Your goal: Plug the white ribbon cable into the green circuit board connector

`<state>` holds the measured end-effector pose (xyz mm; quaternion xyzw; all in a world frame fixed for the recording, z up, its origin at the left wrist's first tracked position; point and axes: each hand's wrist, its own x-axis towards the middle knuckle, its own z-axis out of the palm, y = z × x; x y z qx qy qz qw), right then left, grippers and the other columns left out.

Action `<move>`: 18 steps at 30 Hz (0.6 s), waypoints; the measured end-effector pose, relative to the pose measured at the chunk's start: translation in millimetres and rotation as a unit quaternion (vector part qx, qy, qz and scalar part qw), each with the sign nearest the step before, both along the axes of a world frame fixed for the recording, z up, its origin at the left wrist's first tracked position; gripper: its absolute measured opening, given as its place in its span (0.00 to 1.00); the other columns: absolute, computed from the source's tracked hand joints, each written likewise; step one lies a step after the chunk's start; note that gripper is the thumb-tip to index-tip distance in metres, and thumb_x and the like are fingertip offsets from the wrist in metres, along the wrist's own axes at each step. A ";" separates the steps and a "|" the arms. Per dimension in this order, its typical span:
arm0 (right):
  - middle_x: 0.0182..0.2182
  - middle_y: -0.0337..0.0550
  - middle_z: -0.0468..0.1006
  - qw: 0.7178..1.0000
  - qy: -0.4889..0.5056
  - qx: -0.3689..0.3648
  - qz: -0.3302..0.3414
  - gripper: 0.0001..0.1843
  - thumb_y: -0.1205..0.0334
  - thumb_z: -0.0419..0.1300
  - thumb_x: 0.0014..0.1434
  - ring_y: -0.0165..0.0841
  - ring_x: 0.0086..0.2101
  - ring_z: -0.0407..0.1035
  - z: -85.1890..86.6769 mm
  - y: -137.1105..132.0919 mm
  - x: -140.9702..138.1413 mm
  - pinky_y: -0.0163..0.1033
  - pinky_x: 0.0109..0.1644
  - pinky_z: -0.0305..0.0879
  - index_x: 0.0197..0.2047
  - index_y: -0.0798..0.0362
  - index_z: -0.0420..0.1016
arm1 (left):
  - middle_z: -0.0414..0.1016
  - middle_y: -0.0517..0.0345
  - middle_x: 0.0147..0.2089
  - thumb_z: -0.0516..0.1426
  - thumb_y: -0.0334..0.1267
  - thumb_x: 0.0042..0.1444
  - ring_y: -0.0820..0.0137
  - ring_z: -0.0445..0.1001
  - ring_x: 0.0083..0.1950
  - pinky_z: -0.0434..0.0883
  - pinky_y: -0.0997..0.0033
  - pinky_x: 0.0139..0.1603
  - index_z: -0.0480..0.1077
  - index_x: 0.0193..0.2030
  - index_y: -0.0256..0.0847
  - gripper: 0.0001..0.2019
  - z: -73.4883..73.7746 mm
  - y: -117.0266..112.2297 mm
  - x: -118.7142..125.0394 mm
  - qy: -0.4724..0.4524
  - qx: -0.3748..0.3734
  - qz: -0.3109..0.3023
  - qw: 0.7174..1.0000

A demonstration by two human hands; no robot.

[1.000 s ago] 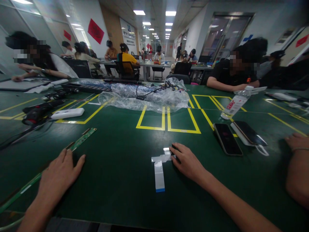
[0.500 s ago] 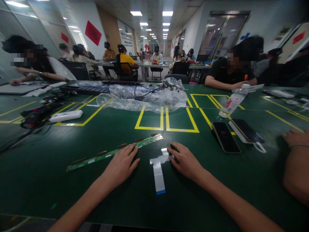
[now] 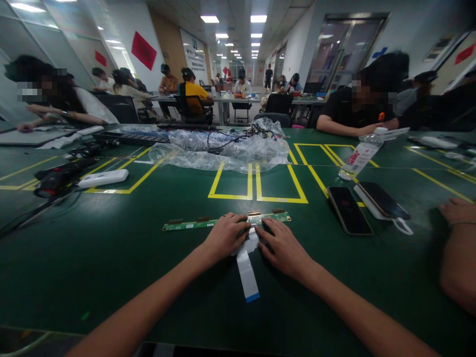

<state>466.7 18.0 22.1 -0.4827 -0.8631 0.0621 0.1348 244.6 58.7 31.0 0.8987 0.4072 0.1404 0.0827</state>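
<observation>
A long narrow green circuit board (image 3: pixel 191 225) lies almost straight across in front of me. My left hand (image 3: pixel 228 235) grips it near the middle, fingers reaching over its lower edge. A white flat ribbon cable (image 3: pixel 247 272) with a blue end runs from the board toward me, bent where it passes between my hands. My right hand (image 3: pixel 282 243) has its fingers closed in on the cable's upper end, by a brown connector on the board. The fingertips partly hide the spot where cable and board meet.
Crumpled clear plastic wrap (image 3: pixel 223 151) with black wires lies behind the yellow tape outlines. To the right are two phones (image 3: pixel 349 210) (image 3: pixel 383 201), a plastic bottle (image 3: pixel 360 153) and another person's arm (image 3: pixel 459 253). A black tool (image 3: pixel 55 181) and a white device (image 3: pixel 104 178) lie left.
My left hand has moved right, bringing the circuit board rightward and turning it more level, up to the ribbon cable's upper end. The right hand has stayed nearly in place.
</observation>
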 end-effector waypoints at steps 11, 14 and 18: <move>0.64 0.58 0.65 1.000 0.020 -0.012 0.005 0.26 0.57 0.53 0.67 0.49 0.64 0.58 2.1 3.4 1.2 0.59 0.65 0.57 0.66 0.54 0.66 | 0.76 0.52 0.57 0.54 0.37 0.66 0.61 0.71 0.52 0.70 0.58 0.49 0.75 0.50 0.42 0.11 -7.8 4.2 -3.2 -0.022 0.018 0.012 1.000; 0.63 0.58 0.66 1.000 0.027 -0.009 0.006 0.24 0.58 0.52 0.67 0.49 0.63 0.59 2.6 3.8 2.1 0.59 0.65 0.59 0.63 0.55 0.69 | 0.76 0.53 0.57 0.53 0.37 0.66 0.61 0.70 0.53 0.70 0.58 0.48 0.75 0.50 0.43 0.11 -8.3 4.4 -3.6 -0.024 0.020 0.012 0.999; 0.63 0.56 0.68 0.999 0.034 -0.004 0.003 0.24 0.58 0.53 0.66 0.48 0.63 0.60 2.1 3.5 1.9 0.60 0.65 0.59 0.63 0.53 0.70 | 0.76 0.53 0.57 0.53 0.36 0.66 0.62 0.70 0.53 0.69 0.58 0.51 0.76 0.50 0.44 0.12 -9.3 7.0 -4.6 -0.036 0.011 0.004 0.999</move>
